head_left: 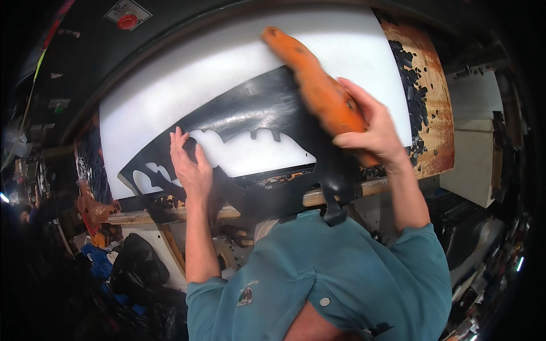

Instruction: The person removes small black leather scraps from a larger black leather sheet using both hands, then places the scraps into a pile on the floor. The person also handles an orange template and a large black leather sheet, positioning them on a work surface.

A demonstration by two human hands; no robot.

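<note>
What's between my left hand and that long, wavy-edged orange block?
In the head view, a glossy black sheet, its irregular cut-out showing the flat white board, lies between your left hand and the orange block.

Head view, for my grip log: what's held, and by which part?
The right hand grips the orange wavy-edged piece by its near end. The left hand, open at the black sheet, appears to hold nothing.
</note>
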